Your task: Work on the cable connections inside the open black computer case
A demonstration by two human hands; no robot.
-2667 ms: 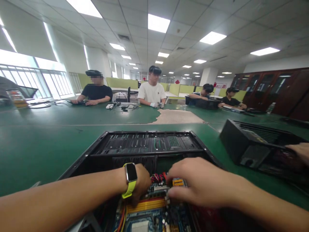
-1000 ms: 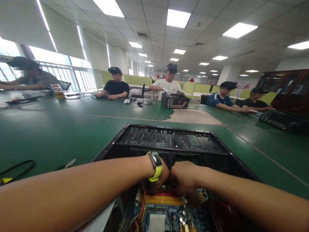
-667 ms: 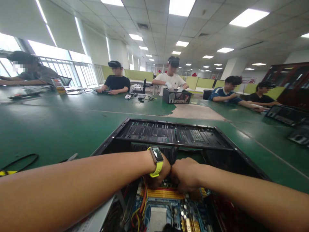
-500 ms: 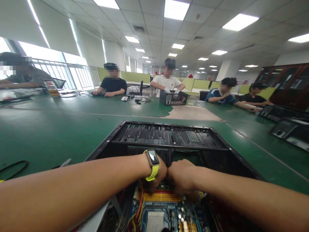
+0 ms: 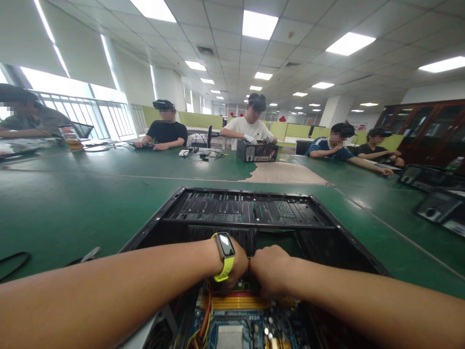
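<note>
An open black computer case lies on the green table in front of me. Inside it a blue motherboard shows yellow slots and coloured wires. My left hand, with a yellow-strapped watch on the wrist, reaches down into the case at the board's far edge. My right hand is beside it, knuckles touching. Both hands are curled downward with the fingers closed; what they grip is hidden beneath them.
Several people sit round the far side of the table; one in white handles a small black case. More black cases lie at the right. A black cable and a small tool lie at the left.
Earlier my right hand lay spread over the board; both hands have since closed together, knuckle to knuckle. A black case near my right side is gone from there. The view shifts slightly.
</note>
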